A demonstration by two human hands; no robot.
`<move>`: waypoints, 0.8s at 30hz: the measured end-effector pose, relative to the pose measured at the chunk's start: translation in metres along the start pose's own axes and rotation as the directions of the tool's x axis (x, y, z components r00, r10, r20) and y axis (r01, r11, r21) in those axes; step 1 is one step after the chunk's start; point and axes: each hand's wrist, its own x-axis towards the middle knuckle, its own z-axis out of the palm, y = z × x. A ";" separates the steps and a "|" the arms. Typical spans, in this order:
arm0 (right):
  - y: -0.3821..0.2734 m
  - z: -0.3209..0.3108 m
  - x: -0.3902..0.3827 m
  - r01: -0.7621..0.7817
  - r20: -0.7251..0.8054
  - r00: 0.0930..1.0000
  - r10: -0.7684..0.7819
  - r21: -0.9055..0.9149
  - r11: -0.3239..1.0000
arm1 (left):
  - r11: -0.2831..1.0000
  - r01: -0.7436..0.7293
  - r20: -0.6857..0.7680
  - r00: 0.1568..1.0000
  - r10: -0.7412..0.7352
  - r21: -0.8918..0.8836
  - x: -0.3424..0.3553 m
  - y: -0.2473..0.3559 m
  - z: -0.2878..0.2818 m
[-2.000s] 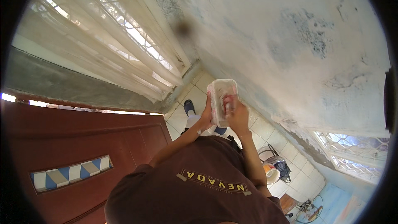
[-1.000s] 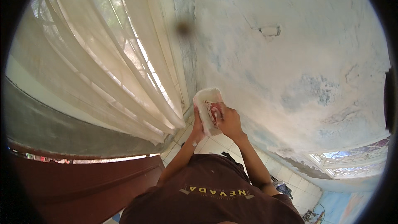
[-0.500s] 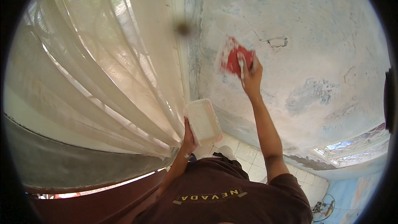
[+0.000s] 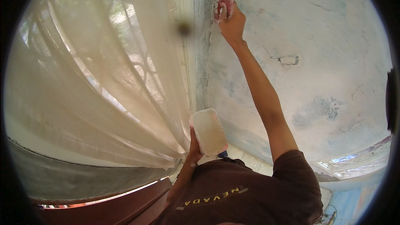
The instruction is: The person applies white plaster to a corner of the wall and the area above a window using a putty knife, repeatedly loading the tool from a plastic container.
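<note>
My right hand [image 4: 233, 21] grips a red putty spreader [image 4: 224, 9] smeared with white paste. The arm is stretched far up, and the spreader lies against the wall [image 4: 266, 83] close to its left corner. Lower down, my left hand [image 4: 194, 146] holds a shallow white rectangular tub [image 4: 208, 132] by its side. Pale paste coats the inside of the tub, and a reddish tint shows along its rim. The wall is patchy white and pale blue, with a cracked hole [image 4: 288, 60] right of my forearm and a rough grey patch [image 4: 327, 107] lower down.
Sheer cream curtains [image 4: 104, 79] hang along the left, beside a pale frame [image 4: 186, 58] and a grey strip of wall. A dark red bench-like surface [image 4: 112, 208] is at lower left. White floor tiles [image 4: 260, 164] show below. A latticed window [image 4: 354, 158] is at lower right.
My right hand has moved up and slightly left along the wall with the spreader, near the corner. The tub in my left hand sits slightly lower and further right in view.
</note>
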 end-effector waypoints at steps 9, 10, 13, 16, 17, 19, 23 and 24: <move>0.001 -0.007 0.006 -0.079 0.101 0.992 0.075 0.039 0.996 | 0.999 -0.030 0.012 0.999 0.030 0.033 0.018 0.009 0.041; -0.002 -0.010 0.004 -0.100 0.049 0.994 0.096 0.074 0.992 | 0.997 -0.048 -0.008 0.999 0.049 0.053 0.020 0.011 0.045; 0.006 -0.006 0.002 -0.109 0.054 0.993 0.106 0.064 0.992 | 0.995 -0.070 -0.027 0.997 0.071 0.066 0.035 0.010 0.040; -0.001 -0.008 0.002 -0.108 0.067 0.992 0.102 0.082 0.991 | 0.995 -0.091 -0.063 0.994 0.094 0.047 0.052 0.003 0.009; -0.006 -0.009 0.002 -0.107 0.018 0.994 0.105 0.139 0.985 | 0.994 -0.103 -0.078 0.991 0.106 0.042 0.054 0.001 -0.001; -0.003 -0.010 0.001 -0.125 0.058 0.991 0.117 0.151 0.981 | 0.992 -0.126 -0.077 0.989 0.127 0.011 0.061 0.001 -0.005; 0.011 -0.011 -0.001 -0.063 0.111 0.992 0.057 0.053 0.997 | 0.984 -0.171 -0.097 0.980 0.176 0.054 0.068 0.006 -0.005; 0.009 -0.012 0.000 -0.062 0.110 0.992 0.056 0.059 0.996 | 0.983 -0.177 -0.098 0.978 0.182 0.055 0.068 0.008 -0.003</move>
